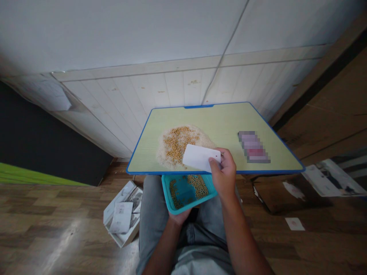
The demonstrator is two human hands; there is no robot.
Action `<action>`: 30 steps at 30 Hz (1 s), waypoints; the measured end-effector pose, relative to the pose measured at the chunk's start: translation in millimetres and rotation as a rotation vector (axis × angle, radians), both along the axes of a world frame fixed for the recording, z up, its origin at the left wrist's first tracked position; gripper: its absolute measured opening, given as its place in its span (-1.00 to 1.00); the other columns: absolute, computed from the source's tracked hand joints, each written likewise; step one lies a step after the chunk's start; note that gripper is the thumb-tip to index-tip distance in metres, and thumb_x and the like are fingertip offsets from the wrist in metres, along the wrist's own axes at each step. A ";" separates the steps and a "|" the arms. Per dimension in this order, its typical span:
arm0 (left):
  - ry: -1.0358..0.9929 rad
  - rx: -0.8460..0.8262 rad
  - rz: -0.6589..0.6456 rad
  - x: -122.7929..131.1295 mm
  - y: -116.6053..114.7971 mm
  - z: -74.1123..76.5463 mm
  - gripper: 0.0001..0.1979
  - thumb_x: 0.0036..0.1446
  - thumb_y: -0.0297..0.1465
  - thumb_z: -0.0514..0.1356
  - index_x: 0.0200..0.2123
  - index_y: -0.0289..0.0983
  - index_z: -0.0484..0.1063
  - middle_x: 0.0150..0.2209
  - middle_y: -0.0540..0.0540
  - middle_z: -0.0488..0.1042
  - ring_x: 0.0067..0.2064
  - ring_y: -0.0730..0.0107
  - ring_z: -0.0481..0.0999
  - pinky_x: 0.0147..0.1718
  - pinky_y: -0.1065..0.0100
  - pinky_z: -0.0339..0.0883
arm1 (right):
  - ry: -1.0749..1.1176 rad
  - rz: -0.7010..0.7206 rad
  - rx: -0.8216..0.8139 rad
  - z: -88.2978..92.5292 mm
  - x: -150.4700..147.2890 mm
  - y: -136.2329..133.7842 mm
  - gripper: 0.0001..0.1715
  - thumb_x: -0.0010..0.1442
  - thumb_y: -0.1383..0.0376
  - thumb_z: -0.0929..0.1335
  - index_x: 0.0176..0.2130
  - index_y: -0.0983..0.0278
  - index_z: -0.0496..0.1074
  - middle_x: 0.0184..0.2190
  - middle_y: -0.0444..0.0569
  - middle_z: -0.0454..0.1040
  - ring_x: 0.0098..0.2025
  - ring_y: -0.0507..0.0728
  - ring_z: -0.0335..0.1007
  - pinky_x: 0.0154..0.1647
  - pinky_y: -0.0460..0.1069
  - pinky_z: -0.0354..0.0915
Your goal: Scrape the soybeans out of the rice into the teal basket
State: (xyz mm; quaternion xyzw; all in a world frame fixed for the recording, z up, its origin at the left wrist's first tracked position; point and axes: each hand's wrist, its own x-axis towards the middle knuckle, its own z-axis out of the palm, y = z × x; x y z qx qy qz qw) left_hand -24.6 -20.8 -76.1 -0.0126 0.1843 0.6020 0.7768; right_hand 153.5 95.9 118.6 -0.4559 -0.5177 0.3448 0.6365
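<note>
My right hand (pixel 225 172) grips a white plastic scraper (pixel 197 156), a flat piece with a small hole near the thumb. The scraper hangs over the front right part of a pile of pale rice grains (pixel 200 135), partly hiding it. Yellow soybeans (pixel 174 143) lie across the middle of that pile. Below the table's front edge, my left hand (pixel 180 217) supports a teal plastic tub (pixel 180 209) from underneath; most of its fingers are hidden. Inside the tub, soybeans (pixel 199 186) gather at the right and along the left side.
The pale green folding table (pixel 223 118) has a blue rim and stands against a white panelled wall (pixel 114 99). A pixelated flat object (pixel 254 147) rests at its right. On the floor are an open white box (pixel 123 221) with papers and, right, a cardboard box (pixel 286 194).
</note>
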 end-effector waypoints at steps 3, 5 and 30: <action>-0.003 -0.007 -0.001 -0.2 0.7 -1.5 -0.26 0.59 0.14 -0.20 0.44 0.18 0.63 0.75 0.22 0.12 0.82 0.07 -0.25 0.71 -0.29 -0.37 | -0.008 0.003 0.000 1.2 0.6 -0.1 -0.77 0.30 0.24 0.46 -0.02 0.13 0.52 -0.22 -0.11 0.65 -0.18 0.22 0.60 -0.15 0.05 0.42; -0.005 -0.008 0.003 -0.3 0.8 -1.6 -0.27 0.59 0.14 -0.18 0.44 0.18 0.62 0.76 0.23 0.10 0.82 0.08 -0.27 0.71 -0.29 -0.36 | -0.004 0.000 0.000 2.2 0.7 -0.3 -0.78 0.29 0.25 0.45 -0.03 0.13 0.53 -0.23 -0.12 0.65 -0.18 0.22 0.59 -0.15 0.05 0.40; -0.011 0.034 0.014 2.0 3.8 7.2 -0.26 0.59 0.13 -0.24 0.48 0.23 0.57 0.73 0.24 0.20 0.83 0.13 -0.22 0.71 -0.33 -0.42 | 0.006 0.002 0.008 -1.4 -1.9 1.7 -0.78 0.32 0.23 0.47 -0.03 0.14 0.54 -0.22 -0.11 0.66 -0.17 0.22 0.60 -0.14 0.04 0.41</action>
